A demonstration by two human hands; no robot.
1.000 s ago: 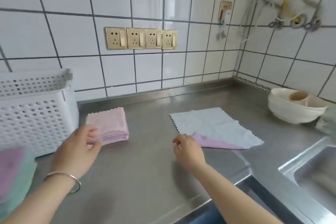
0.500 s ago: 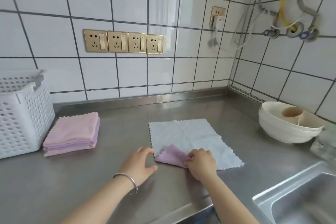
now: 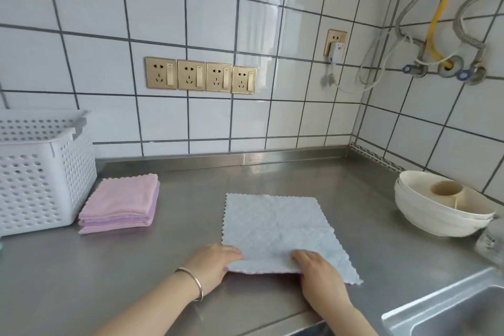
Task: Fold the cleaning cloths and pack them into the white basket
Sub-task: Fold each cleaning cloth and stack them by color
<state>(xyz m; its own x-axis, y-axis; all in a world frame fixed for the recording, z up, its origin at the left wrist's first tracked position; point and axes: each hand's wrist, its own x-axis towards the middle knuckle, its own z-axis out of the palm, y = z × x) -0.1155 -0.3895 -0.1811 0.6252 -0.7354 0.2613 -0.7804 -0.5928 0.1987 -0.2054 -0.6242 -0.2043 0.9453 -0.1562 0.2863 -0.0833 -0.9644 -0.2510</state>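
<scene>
both hands down at the near edge of the blue cloth (image 3: 275, 229), which lies spread flat on the steel tabletop (image 3: 191, 226). left hand (image 3: 211, 267) grips the near left corner, fingers tucked under the edge, thumb on top. right hand (image 3: 319, 273) grips the near edge further right, fingers curled onto the cloth, a sliver of pink showing underneath. over to the left, a folded pink stack (image 3: 121, 203) sits just beside the white basket (image 3: 38, 172). white bowls (image 3: 439, 207) at far right.
</scene>
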